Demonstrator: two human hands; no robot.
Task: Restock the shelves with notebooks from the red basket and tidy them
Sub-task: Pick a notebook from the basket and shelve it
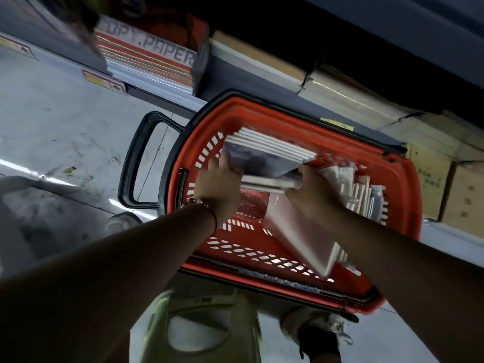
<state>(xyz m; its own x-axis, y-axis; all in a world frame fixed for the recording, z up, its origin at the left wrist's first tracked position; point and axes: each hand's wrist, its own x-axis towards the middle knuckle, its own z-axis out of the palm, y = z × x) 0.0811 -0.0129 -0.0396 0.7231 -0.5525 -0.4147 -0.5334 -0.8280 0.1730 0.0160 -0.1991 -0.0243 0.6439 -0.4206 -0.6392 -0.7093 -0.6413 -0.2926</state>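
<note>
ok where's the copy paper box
In the head view, the copy paper box sits upper left on the bottom shelf, just beyond the red basket.

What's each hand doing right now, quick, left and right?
Left hand: holds one end of the stack of notebooks over the red basket.
Right hand: holds the stack's other end.

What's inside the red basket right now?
Inside the red basket: a notebook stack gripped by the left hand and right hand, plus upright notebooks. Its floor beneath them is hidden.
</note>
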